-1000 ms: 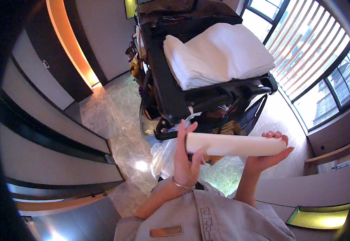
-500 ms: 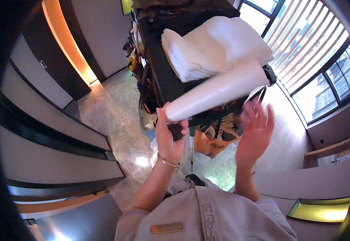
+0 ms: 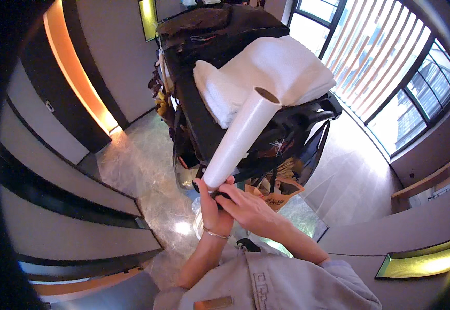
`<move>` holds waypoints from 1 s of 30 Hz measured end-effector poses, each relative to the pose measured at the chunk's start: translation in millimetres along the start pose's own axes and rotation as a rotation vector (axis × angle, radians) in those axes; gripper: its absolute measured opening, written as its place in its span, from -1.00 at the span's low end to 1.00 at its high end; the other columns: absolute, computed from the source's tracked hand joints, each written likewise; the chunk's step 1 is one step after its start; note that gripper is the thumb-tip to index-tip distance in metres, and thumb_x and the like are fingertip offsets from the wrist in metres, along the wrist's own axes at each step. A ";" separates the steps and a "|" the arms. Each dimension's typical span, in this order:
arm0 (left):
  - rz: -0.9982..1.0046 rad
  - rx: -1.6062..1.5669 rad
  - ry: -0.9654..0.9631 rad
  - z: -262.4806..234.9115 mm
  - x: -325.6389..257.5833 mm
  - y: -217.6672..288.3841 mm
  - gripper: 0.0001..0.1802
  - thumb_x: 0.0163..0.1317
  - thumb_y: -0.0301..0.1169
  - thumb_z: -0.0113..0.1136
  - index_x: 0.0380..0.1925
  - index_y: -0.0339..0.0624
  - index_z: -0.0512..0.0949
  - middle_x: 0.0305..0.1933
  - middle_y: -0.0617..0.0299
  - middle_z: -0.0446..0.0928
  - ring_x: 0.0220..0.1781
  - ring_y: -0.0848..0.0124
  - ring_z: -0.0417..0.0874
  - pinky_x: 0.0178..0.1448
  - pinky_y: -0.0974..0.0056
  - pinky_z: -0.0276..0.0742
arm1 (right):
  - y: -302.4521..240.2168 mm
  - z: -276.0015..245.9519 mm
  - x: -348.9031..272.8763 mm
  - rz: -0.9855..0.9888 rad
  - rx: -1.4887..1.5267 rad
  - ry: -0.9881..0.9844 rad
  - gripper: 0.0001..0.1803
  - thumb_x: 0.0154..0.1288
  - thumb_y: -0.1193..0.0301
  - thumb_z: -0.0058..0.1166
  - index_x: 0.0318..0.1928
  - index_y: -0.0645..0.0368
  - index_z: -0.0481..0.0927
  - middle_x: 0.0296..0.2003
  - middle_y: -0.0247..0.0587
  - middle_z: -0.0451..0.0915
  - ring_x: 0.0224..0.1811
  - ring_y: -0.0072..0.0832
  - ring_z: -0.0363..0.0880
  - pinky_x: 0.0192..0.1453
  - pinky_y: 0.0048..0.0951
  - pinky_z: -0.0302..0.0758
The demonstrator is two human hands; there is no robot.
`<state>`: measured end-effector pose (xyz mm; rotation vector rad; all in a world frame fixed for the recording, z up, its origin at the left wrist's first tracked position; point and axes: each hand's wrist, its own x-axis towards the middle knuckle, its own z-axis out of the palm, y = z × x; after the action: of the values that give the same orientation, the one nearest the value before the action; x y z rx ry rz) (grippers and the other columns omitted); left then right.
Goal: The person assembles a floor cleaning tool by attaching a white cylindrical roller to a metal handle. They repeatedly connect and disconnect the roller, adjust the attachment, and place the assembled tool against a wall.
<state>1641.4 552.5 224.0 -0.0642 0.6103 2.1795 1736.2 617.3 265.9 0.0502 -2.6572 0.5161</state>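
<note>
Head view: before the black cart (image 3: pixel 196 124) and white towel pile (image 3: pixel 287 67), the white roll (image 3: pixel 240 138) has swung steeper. Left hand (image 3: pixel 216 216) encloses its near end; right hand (image 3: pixel 257 213), earlier apart, curls there, hold unclear. One cart, pile, roll; two hands.

Black cart (image 3: pixel 191 124) stands on marbled grey floor (image 3: pixel 132 160). White towels (image 3: pixel 292 64), folded, lie on its top; dark bundle (image 3: pixel 217 28) at its far end. Orange-tan paper bag (image 3: pixel 284 195) low at the near end. Right: window (image 3: pixel 416 98) with pale slats (image 3: pixel 372 57). Left: upright strip of orange light (image 3: pixel 72 67) beside dark door panel (image 3: pixel 54 95). Lower right: glowing yellow-green wall niche (image 3: pixel 424 262).
</note>
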 end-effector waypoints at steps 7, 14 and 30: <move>-0.038 -0.018 -0.079 -16.1 7.6 -4.4 -0.29 0.28 0.20 -0.19 -0.06 -0.30 0.41 -0.25 0.10 0.55 -0.22 0.38 0.56 -0.08 0.37 0.49 | 13.0 23.8 -14.4 0.021 0.030 0.027 -0.62 0.10 0.52 0.00 -0.01 0.24 0.43 0.04 -0.10 0.34 -0.01 -0.23 0.48 -0.09 -0.32 0.47; -0.144 0.039 -0.014 -4.8 -3.1 -8.9 -0.31 0.24 0.19 -0.10 0.06 -0.20 0.35 -0.08 0.07 0.51 -0.08 0.27 0.58 -0.01 0.28 0.51 | 19.9 11.3 -28.7 0.041 0.264 -0.013 -0.65 0.14 0.57 0.02 -0.01 0.25 0.41 0.05 -0.07 0.34 0.00 -0.19 0.45 -0.05 -0.31 0.48; -0.229 0.097 0.152 -56.3 -22.3 -6.2 -0.41 0.24 0.15 -0.04 0.02 -0.08 0.43 -0.03 0.16 0.55 -0.08 0.23 0.63 -0.27 0.27 0.62 | 36.0 -118.3 -7.5 0.434 0.800 0.435 -0.74 0.34 0.48 -0.06 -0.02 0.30 0.52 -0.29 -0.40 0.36 -0.42 -0.74 0.38 -0.39 -0.73 0.30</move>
<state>1651.2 514.4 177.6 -0.2382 0.7553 1.9322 1787.0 693.6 349.3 -0.3630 -1.8882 1.5050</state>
